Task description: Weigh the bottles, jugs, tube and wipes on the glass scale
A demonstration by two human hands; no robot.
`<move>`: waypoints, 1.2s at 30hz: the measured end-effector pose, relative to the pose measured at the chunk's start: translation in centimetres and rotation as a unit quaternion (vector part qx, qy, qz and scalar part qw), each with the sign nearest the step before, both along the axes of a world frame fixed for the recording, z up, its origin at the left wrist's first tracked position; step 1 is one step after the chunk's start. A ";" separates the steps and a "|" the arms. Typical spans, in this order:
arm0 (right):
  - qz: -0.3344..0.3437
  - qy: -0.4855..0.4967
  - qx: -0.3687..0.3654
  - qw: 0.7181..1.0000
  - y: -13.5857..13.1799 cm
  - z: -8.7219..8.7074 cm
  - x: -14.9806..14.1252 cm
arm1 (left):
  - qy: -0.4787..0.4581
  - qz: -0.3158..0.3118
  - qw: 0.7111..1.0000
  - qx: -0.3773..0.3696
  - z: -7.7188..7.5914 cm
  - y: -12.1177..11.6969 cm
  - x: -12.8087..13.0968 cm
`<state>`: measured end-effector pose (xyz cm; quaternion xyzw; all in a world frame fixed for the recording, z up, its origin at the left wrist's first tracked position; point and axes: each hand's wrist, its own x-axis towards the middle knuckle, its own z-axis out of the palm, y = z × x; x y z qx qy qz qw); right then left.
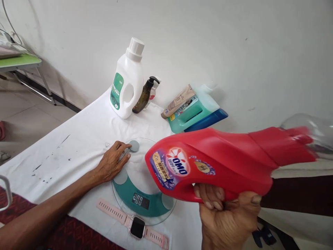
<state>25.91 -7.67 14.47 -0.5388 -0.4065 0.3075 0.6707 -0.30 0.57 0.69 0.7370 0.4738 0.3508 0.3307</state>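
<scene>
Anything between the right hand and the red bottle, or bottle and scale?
Nothing visible between either pair; the right hand grips the red bottle. The left hand touches the left edge of the glass scale.

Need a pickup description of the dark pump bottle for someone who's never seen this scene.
On the white cloth, find the tall white jug with the green label, near the wall. The pump bottle is right beside it, on the jug's right in the image. It's shorter, dark brown and topped by a black pump; the jug has a white cap.
</scene>
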 end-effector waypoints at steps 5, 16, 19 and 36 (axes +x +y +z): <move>0.053 0.007 -0.010 0.999 -0.4 -2.2 -1.9 | -0.013 -0.008 1.000 -0.018 0.2 0.0 0.1; 0.126 -0.004 0.071 0.989 -0.4 -5.5 -2.0 | -0.013 -0.013 0.999 -0.026 0.2 -0.1 0.1; 0.099 0.000 0.123 0.987 -0.5 -6.0 -1.1 | -0.004 -0.010 1.000 -0.016 0.2 0.0 0.2; -0.164 -0.129 0.030 0.977 -0.8 -14.4 3.1 | 0.050 -0.013 0.999 0.006 0.3 0.3 0.0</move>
